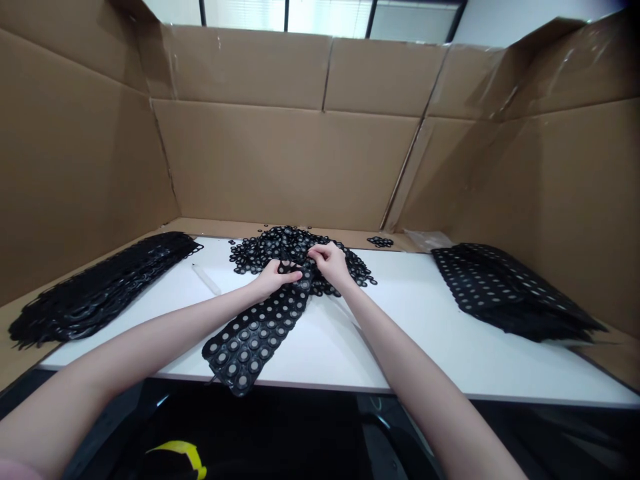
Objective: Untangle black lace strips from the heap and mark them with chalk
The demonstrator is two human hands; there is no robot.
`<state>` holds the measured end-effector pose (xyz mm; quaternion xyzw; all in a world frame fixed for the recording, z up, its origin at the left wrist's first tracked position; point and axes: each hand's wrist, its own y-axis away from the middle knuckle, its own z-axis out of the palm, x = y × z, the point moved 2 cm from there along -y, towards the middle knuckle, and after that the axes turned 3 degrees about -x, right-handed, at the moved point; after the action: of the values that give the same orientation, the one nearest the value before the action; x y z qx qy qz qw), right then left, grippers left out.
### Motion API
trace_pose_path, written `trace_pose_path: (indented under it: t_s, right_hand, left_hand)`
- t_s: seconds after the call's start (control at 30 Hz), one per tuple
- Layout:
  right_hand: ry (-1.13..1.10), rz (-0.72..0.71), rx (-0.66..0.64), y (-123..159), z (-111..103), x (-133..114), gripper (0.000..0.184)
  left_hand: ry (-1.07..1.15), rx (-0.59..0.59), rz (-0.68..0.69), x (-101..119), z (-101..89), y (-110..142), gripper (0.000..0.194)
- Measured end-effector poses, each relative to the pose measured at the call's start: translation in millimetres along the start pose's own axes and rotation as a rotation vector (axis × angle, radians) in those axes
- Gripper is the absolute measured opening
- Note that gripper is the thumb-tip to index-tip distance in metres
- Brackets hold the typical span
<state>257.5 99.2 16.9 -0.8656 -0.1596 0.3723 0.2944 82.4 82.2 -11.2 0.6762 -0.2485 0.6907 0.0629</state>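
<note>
A long black rubbery strip [255, 333] with rows of round pale spots lies slantwise on the white table, its near end hanging slightly over the front edge. My left hand [277, 278] grips the far part of this strip, thumb on top. Close beside it, my right hand [329, 261] has its fingers pinched together at the strip's far end; whatever sits between those fingertips is too small to make out. Just behind and around both hands spreads a heap of small black rings [285, 243].
At the left lies a stack of black strips [105, 283]; at the right, a stack of spotted black sheets [510, 290]. A white pen-like tool [206, 279] rests left of the heap. A few rings [381, 241] lie apart behind. Cardboard walls [290, 160] enclose the table [415, 320].
</note>
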Motion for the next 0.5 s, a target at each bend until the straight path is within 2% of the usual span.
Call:
trace_pose_path:
  t_s: [0.13,0.2,0.27,0.33,0.4,0.5]
  right_hand:
    - [-0.115,0.119,0.236,-3,-27,26,0.029]
    - [-0.064,0.196,0.306,-2,-36,40,0.030]
    - [-0.001,0.214,0.263,-2,-33,47,0.032]
    - [0.052,0.167,0.155,-3,-20,46,0.033]
    - [0.112,0.120,0.069,-4,-7,39,0.032]
    - [0.147,0.053,0.057,-4,0,23,0.032]
  left_hand:
    - [0.022,0.039,-0.002,-5,-1.9,1,0.034]
    - [0.022,0.030,-0.005,-6,-1.8,1,0.034]
    - [0.018,0.032,0.002,-5,-1.7,1,0.035]
    - [0.009,0.023,0.020,-4,-1.0,1,0.035]
    - [0.002,0.015,0.041,-3,-0.1,0,0.034]
    - [0.002,0.013,0.043,-2,1.3,0,0.036]
